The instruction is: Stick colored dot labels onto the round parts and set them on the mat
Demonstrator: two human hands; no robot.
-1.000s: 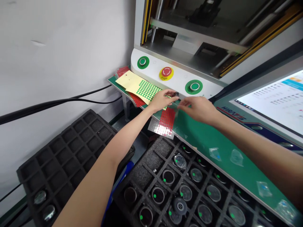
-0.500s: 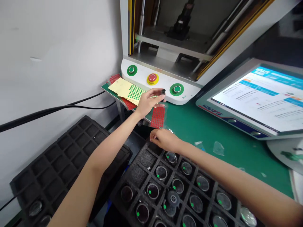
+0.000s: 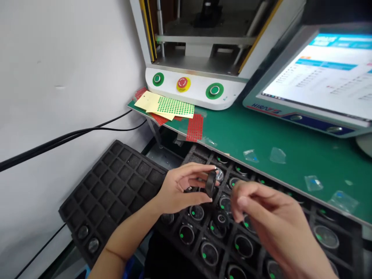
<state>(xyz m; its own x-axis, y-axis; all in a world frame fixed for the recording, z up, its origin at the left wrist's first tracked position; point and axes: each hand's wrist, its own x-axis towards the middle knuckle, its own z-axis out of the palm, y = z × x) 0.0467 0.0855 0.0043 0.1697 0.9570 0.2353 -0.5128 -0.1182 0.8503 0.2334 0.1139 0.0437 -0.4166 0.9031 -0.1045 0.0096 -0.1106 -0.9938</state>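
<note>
Nearest, the right hand (image 3: 270,224) is seen blurred above the black foam tray (image 3: 293,248) of round lenses (image 3: 209,254); its fingers are curled loosely, and it cannot be told if something is pinched. Just to its left, a small black ring (image 3: 210,183) is held upright between thumb and fingers of the left hand (image 3: 180,190), over the same tray. A second foam tray (image 3: 116,182), mostly empty, lies to the left. Farther, on the green mat (image 3: 261,135), a red sticker sheet (image 3: 195,127) and a green dot sticker sheet (image 3: 173,107) are placed before the press machine (image 3: 197,91); a monitor (image 3: 316,77) stands at right
</note>
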